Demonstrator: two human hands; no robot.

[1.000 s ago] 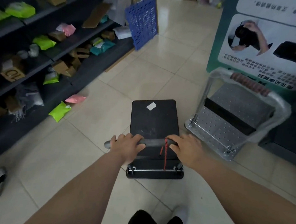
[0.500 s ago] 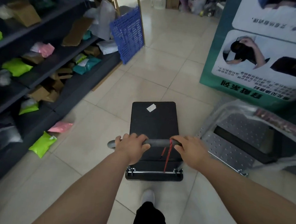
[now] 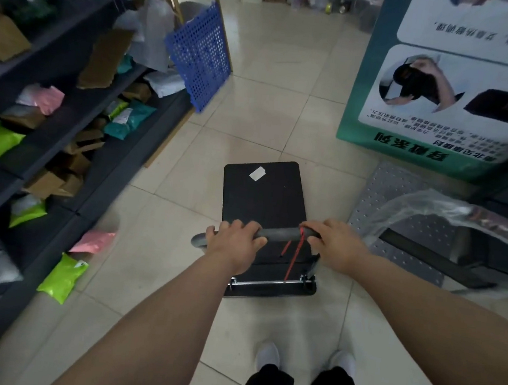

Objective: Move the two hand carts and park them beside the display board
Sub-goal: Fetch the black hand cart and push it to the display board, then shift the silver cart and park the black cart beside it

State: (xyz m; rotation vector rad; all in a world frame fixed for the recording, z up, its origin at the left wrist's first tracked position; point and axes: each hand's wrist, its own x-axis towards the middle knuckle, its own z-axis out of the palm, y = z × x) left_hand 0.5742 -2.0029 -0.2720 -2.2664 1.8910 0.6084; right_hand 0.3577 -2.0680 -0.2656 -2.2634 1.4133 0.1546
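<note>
Tiled aisle: parcel shelves (image 3: 49, 127) left, silver perforated cart (image 3: 405, 227) and green display board (image 3: 445, 87) right; left hand (image 3: 235, 242), right hand (image 3: 335, 244), fingers wrapped around black flat cart's grey handle (image 3: 279, 234).

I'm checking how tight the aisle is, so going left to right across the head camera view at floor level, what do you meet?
Dark shelves → green parcel on the floor → black cart, both hands on its handle → silver cart wrapped in plastic, in front of the display board.
</note>
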